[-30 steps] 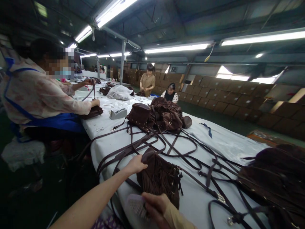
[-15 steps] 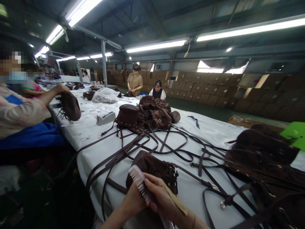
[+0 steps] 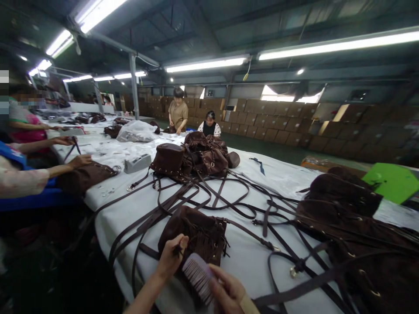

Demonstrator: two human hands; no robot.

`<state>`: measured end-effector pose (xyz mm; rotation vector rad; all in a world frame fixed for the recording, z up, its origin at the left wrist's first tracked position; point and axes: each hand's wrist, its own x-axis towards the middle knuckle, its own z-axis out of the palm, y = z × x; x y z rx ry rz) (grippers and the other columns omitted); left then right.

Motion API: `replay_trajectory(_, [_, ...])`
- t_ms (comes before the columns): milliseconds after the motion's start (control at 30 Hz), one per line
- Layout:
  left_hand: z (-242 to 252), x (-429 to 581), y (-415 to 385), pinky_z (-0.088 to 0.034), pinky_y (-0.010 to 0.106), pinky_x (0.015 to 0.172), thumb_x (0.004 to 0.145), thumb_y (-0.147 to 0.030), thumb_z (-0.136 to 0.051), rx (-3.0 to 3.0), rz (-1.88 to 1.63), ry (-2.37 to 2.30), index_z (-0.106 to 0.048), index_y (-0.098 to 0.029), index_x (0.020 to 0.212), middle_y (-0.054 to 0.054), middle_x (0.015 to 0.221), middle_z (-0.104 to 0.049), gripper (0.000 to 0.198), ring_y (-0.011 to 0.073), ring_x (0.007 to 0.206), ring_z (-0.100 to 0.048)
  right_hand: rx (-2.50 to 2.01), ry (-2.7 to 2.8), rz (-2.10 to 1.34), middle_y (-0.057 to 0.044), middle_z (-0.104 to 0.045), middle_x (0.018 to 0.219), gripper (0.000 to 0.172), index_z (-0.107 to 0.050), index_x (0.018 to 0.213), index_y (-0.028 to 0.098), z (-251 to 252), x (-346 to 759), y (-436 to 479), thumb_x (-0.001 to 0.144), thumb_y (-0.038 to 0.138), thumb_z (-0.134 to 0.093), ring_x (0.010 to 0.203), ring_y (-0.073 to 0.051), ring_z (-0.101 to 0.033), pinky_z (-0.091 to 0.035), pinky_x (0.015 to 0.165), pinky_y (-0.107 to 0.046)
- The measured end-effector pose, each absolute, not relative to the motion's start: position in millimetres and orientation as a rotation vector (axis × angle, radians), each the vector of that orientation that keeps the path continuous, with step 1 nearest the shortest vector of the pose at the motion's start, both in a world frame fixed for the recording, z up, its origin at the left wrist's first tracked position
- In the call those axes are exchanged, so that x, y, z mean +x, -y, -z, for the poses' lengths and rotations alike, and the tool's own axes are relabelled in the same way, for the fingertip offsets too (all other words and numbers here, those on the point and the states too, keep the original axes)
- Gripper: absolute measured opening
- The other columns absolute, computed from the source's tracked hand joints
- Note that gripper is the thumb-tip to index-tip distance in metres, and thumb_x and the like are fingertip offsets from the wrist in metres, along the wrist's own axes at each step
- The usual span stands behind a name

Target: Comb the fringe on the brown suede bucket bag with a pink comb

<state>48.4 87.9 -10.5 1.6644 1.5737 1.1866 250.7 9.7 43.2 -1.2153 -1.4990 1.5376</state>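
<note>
A dark brown fringed bag point(image 3: 175, 222) lies on the white-covered table in front of me. My left hand point(image 3: 170, 259) is closed at the bag's near left side, pinching dark strands of its fringe point(image 3: 177, 250). Gripped in my right hand point(image 3: 229, 288) is a pale purple comb point(image 3: 195, 267), its teeth pointing down and left. The comb is just right of my left hand, over the near part of the bag; whether its teeth touch the fringe I cannot tell. A brown strap with a buckle runs from the bag to the right.
Several brown bags are heaped in the middle point(image 3: 206, 157), more at the right point(image 3: 340, 218). Long straps point(image 3: 242, 209) tangle across the table point(image 3: 248, 257). A grey tape dispenser point(image 3: 137, 164) stands left of the heap. At the left, a co-worker's hands handle another bag point(image 3: 88, 176).
My left hand has moved left and now pinches fringe strands. My right hand has lowered the comb and turned it, away from the left hand. The co-worker's bag now rests at the table edge.
</note>
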Motion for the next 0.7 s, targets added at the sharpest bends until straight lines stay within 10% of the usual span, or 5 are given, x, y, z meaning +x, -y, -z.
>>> replay_trajectory(267, [-36.6,48.0,-42.9,-0.039,0.032,0.074,0.097,-0.031,-0.035,2.269,-1.196,-1.53,-0.05,-0.02,0.072,0.002,0.075,-0.056,0.031,0.0182,0.075,-0.051,-1.421,2.192,-0.709,-0.019,-0.067,0.115,0.067,-0.05,0.135,0.015,-68.0,222.3,-56.8,0.071,0.027,-0.065,0.1,-0.035,-0.063,-0.045,0.091,-0.049])
replay_trajectory(433, [-70.8,43.6,-39.9,-0.04,0.042,0.084,0.09,-0.022,-0.046,2.359,-1.183,-1.777,-0.058,-0.021,0.078,0.007,0.096,-0.058,0.017,0.0257,0.096,-0.052,-1.276,1.944,-1.024,-0.005,-0.069,0.081,0.02,-0.069,0.09,0.016,-45.2,163.2,-59.2,0.078,0.027,-0.057,0.072,-0.021,-0.061,-0.049,0.07,-0.031])
replay_trajectory(700, [-35.8,3.0,-17.8,-0.042,0.042,0.102,0.077,-0.048,-0.06,1.16,-1.751,-1.49,-0.051,-0.021,0.118,0.009,0.121,-0.06,0.05,0.0279,0.116,-0.055,-1.042,1.435,-1.618,0.005,-0.051,0.058,0.054,-0.061,0.115,0.013,-35.1,183.0,-49.5,0.083,0.057,-0.057,0.037,-0.007,-0.038,-0.03,0.034,-0.018])
